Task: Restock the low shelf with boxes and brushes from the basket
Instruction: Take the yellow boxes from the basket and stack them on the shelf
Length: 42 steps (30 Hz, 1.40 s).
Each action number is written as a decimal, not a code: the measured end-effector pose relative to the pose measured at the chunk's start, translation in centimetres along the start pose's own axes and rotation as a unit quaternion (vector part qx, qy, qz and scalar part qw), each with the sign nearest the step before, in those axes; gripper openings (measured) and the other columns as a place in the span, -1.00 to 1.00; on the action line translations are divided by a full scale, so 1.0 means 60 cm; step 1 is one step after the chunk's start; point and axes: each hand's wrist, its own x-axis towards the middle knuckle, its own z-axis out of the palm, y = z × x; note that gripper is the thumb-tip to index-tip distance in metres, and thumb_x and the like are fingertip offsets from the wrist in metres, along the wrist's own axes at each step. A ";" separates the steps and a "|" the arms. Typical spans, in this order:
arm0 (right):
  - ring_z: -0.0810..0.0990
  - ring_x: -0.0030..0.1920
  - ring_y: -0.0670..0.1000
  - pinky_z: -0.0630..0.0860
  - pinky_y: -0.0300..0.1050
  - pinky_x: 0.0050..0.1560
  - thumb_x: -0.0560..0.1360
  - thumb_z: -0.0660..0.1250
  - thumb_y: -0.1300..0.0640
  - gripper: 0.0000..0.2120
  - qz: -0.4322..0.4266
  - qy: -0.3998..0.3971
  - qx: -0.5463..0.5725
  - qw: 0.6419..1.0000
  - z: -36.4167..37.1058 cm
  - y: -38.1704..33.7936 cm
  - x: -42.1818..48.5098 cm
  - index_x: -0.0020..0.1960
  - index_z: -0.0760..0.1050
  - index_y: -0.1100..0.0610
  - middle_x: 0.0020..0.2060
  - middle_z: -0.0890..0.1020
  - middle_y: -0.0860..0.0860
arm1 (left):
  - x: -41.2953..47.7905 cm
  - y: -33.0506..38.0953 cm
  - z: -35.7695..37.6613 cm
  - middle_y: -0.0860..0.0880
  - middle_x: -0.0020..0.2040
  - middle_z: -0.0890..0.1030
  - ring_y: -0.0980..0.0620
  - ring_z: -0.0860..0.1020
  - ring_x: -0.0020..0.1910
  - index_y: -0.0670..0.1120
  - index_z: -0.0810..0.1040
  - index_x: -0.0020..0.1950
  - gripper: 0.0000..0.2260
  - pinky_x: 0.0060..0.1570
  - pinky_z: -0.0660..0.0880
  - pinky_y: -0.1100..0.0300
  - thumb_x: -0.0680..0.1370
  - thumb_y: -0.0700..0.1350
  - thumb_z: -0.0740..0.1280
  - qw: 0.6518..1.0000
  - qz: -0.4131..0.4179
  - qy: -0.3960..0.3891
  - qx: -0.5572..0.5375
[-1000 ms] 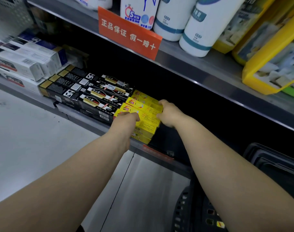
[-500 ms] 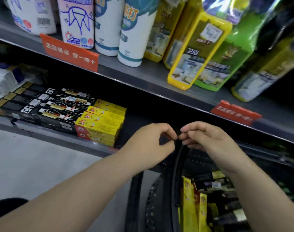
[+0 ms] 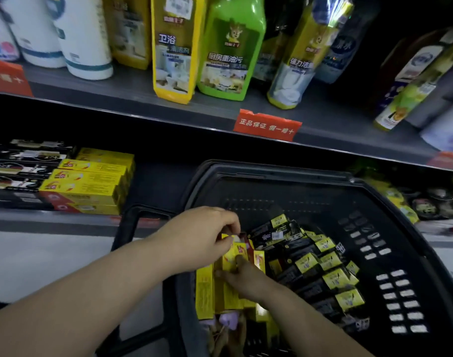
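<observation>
Left hand [image 3: 202,238] pinches yellow box [image 3: 231,256] top; right hand [image 3: 246,279] grips lower, inside basket [image 3: 271,173].

Grey metal upper shelf [image 3: 132,99], white cylindrical bottles [image 3: 86,39] toward its left end, tall yellow plastic bottle [image 3: 175,52] just beside a green plastic bottle [image 3: 230,52], red paper label [image 3: 267,124] on its front edge

Both arms extended forward, left hand [image 3: 202,238] and right hand [image 3: 243,279] pinching yellow boxes [image 3: 226,292]

Low shelf [image 3: 155,184]: stacked yellow boxes [image 3: 86,188], black boxes [image 3: 16,167] just beside on their left. Upper shelf [image 3: 132,96]: upright cleaner bottles [image 3: 228,50], red tags [image 3: 267,124] on its front edge.
</observation>
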 end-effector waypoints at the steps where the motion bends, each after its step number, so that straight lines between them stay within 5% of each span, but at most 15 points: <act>1: 0.47 -0.17 -0.03 0.44 -0.16 -0.25 0.51 0.27 -0.16 -0.53 -0.005 0.002 0.020 1.000 -0.003 0.004 0.001 0.25 0.32 0.14 -0.06 0.47 0.00 | 0.001 0.003 0.001 0.18 0.03 0.54 0.20 0.49 0.02 0.10 0.50 0.11 -0.83 0.02 0.47 0.21 0.56 -0.04 0.22 1.000 -0.007 -0.004 -0.005; 3: 0.41 -0.35 -0.06 0.40 -0.17 -0.35 0.53 0.28 -0.09 -0.77 -0.014 0.014 0.047 0.999 -0.020 0.004 -0.005 -0.13 0.43 0.08 -0.31 0.44 -0.05 | 0.004 0.009 0.005 0.18 0.08 0.55 0.24 0.49 0.04 0.09 0.49 0.18 -0.80 0.01 0.45 0.34 0.58 -0.07 0.20 0.999 -0.032 0.001 -0.037; 5: 0.38 -0.43 -0.10 0.32 -0.24 -0.43 0.53 0.28 -0.04 -0.74 -0.035 0.061 0.042 0.997 -0.049 -0.006 -0.020 -0.27 0.38 0.03 -0.41 0.42 -0.08 | 0.008 0.015 0.007 0.15 0.20 0.52 0.26 0.47 0.12 0.06 0.43 0.31 -0.71 0.07 0.39 0.43 0.59 -0.08 0.20 0.990 -0.081 0.024 -0.115; 8: 0.45 -0.36 -0.11 0.34 -0.26 -0.43 0.50 0.31 -0.10 -0.76 -0.116 0.151 0.089 0.978 -0.087 -0.044 -0.057 -0.10 0.38 0.07 -0.32 0.48 -0.08 | 0.012 0.020 0.005 0.04 0.40 0.39 0.15 0.41 0.27 -0.05 0.22 0.48 -0.53 0.04 0.34 0.39 0.60 0.01 0.20 0.950 -0.176 0.035 -0.255; 11: 0.59 -0.26 -0.02 0.55 -0.12 -0.30 0.47 0.33 -0.11 -0.79 -0.254 0.164 0.163 0.939 -0.100 -0.090 -0.102 -0.04 0.44 0.00 -0.21 0.61 -0.01 | 0.010 0.026 -0.001 0.10 0.15 0.55 0.20 0.52 0.03 -0.06 0.31 0.37 -0.53 -0.14 0.47 0.42 0.53 0.11 0.26 0.901 -0.211 0.066 -0.372; 13: 0.63 -0.12 0.07 0.60 0.06 -0.11 0.46 0.32 -0.12 -0.78 -0.334 0.151 0.159 0.917 -0.098 -0.114 -0.127 0.03 0.47 -0.04 -0.10 0.65 0.04 | 0.007 0.024 -0.005 0.05 0.01 0.61 0.13 0.59 -0.03 -0.05 0.40 0.24 -0.61 0.01 0.57 0.16 0.49 0.10 0.33 0.876 -0.216 0.114 -0.415; 15: 0.64 -0.01 0.04 0.60 0.00 -0.01 0.47 0.31 -0.11 -0.78 -0.379 0.101 0.177 0.903 -0.097 -0.123 -0.136 0.10 0.47 -0.13 -0.02 0.65 -0.03 | 0.005 0.018 -0.011 -0.01 0.01 0.63 0.04 0.61 -0.02 -0.04 0.43 0.19 -0.65 0.04 0.57 0.00 0.49 0.08 0.35 0.855 -0.231 0.149 -0.440; 19: 0.62 -0.10 0.04 0.59 -0.10 -0.07 0.61 0.12 -0.03 -0.73 -0.264 0.057 0.358 0.894 -0.081 -0.100 -0.101 0.03 0.55 0.06 -0.13 0.65 0.03 | 0.002 0.004 -0.022 -0.04 0.03 0.62 -0.02 0.60 0.03 0.03 0.42 0.04 -0.78 0.15 0.51 -0.08 0.49 0.09 0.34 0.814 -0.262 0.158 -0.494; 21: 0.57 -0.09 0.07 0.55 0.02 -0.04 0.58 0.18 -0.01 -0.78 -0.171 0.123 0.227 0.951 -0.054 -0.080 -0.065 0.05 0.48 0.12 -0.11 0.60 0.08 | -0.001 -0.001 -0.024 -0.03 0.05 0.60 0.00 0.58 0.03 0.06 0.37 -0.03 -0.82 0.14 0.50 -0.04 0.50 0.08 0.33 0.809 -0.269 0.156 -0.499; 23: 0.53 0.10 0.09 0.46 -0.08 -0.02 0.51 0.29 -0.07 -0.53 -0.088 0.079 0.036 0.992 -0.012 -0.061 -0.038 0.30 0.30 0.13 0.14 0.53 0.10 | -0.004 -0.004 -0.025 -0.02 0.05 0.60 0.01 0.58 0.03 0.07 0.37 -0.03 -0.82 0.12 0.50 0.00 0.50 0.08 0.33 0.806 -0.271 0.148 -0.504; 26: 0.47 0.23 0.11 0.42 -0.15 0.01 0.48 0.33 -0.12 -0.23 -0.029 0.005 -0.028 0.999 0.032 -0.050 -0.019 0.45 0.01 0.21 0.33 0.38 0.13 | -0.006 -0.005 -0.028 -0.03 0.06 0.61 -0.01 0.58 0.05 0.03 0.41 0.07 -0.77 0.14 0.49 -0.03 0.50 0.07 0.34 0.800 -0.277 0.135 -0.515; 31: 0.59 -0.10 0.00 0.58 -0.05 -0.10 0.52 0.30 -0.02 -0.61 -0.041 0.072 0.070 0.994 -0.034 -0.046 -0.042 0.26 0.35 0.15 0.00 0.57 0.04 | -0.011 -0.004 -0.027 -0.04 0.05 0.62 -0.01 0.59 0.02 -0.02 0.40 0.21 -0.67 0.05 0.53 0.00 0.51 0.06 0.33 0.791 -0.279 0.114 -0.532; 34: 0.64 -0.21 -0.08 0.56 -0.21 -0.28 0.50 0.33 0.03 -0.83 -0.126 0.141 0.186 0.964 -0.101 -0.063 -0.101 0.05 0.45 0.04 -0.14 0.65 0.00 | -0.012 -0.005 -0.029 -0.05 0.02 0.62 0.00 0.60 0.00 -0.04 0.40 0.23 -0.66 -0.07 0.53 0.09 0.52 0.04 0.32 0.786 -0.280 0.113 -0.540; 38: 0.67 -0.21 -0.16 0.54 -0.32 -0.32 0.47 0.34 -0.07 -0.84 -0.262 0.135 0.216 0.931 -0.133 -0.110 -0.167 0.04 0.51 -0.09 -0.18 0.70 -0.10 | -0.007 0.004 -0.029 -0.07 0.00 0.65 -0.03 0.64 -0.03 -0.08 0.42 0.24 -0.59 -0.04 0.56 0.04 0.48 0.06 0.37 0.779 -0.272 0.106 -0.554; 42: 0.68 -0.09 -0.08 0.58 -0.27 -0.25 0.62 0.10 -0.02 -0.76 -0.311 0.091 0.262 0.909 -0.122 -0.136 -0.187 0.15 0.52 -0.13 -0.07 0.69 -0.09 | -0.008 0.010 -0.030 -0.03 -0.03 0.69 0.03 0.68 -0.11 -0.05 0.46 0.20 -0.31 -0.16 0.58 0.10 0.15 0.21 0.48 0.787 -0.254 0.122 -0.549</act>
